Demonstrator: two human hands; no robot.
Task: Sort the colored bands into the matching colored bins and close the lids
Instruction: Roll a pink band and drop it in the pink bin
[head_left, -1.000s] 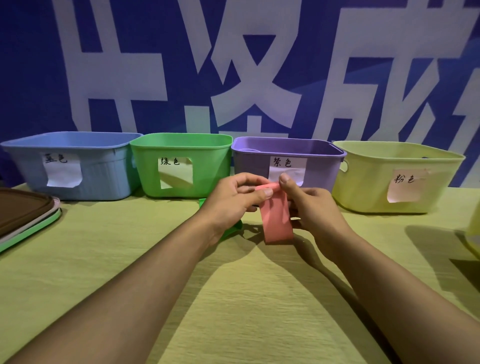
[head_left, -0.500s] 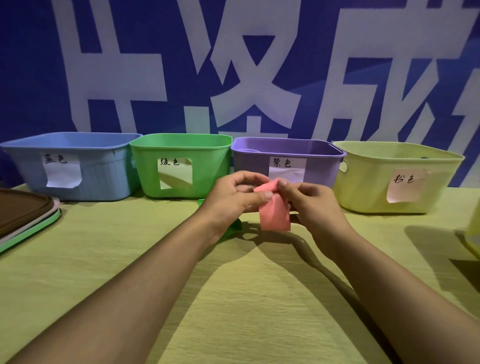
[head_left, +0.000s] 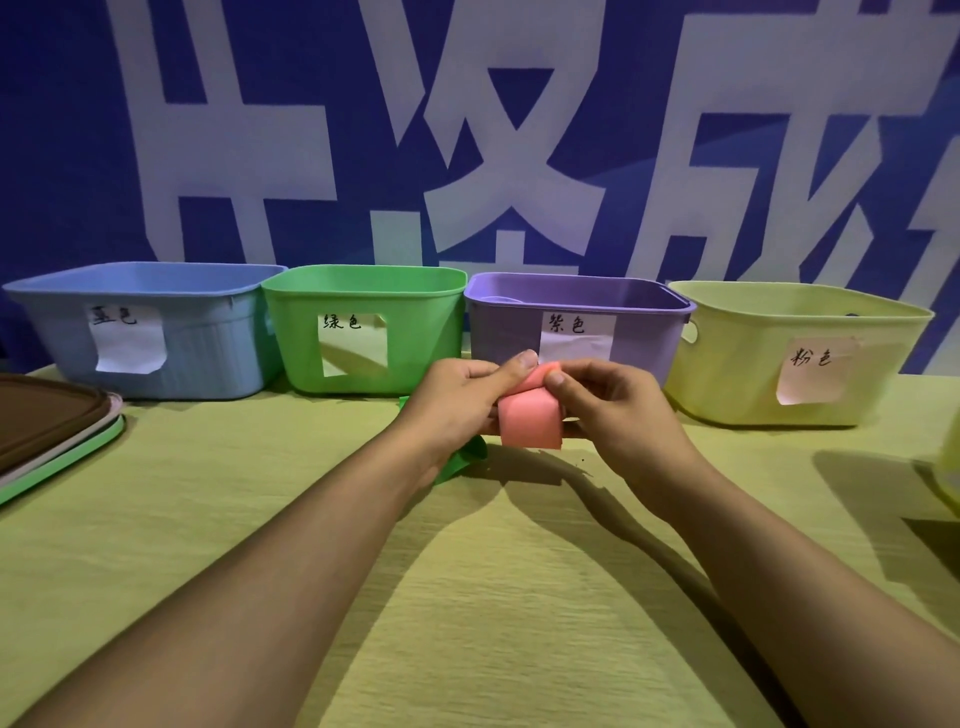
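1. Right now, in the head view, your left hand (head_left: 457, 400) and your right hand (head_left: 618, 410) meet in front of the purple bin (head_left: 571, 312), both above the table (head_left: 467, 597).
2. Your fingers are curled on the pink band (head_left: 530, 423): your left thumb pinches its upper fold from the left and your right thumb presses it from the right. The band is folded over and hangs short between your hands.
3. You have a green band (head_left: 465, 457) lying on the table, mostly hidden under your left wrist; whether the hand touches it cannot be told.
4. Behind your hands four open bins stand in a row against the blue wall (head_left: 78, 130): the blue bin (head_left: 156, 322), the green bin (head_left: 363, 322), the purple bin and the yellow bin (head_left: 779, 353), each with a paper label.
5. At your far left a stack of lids (head_left: 47, 426) lies on the table, brown on top, green at the bottom.
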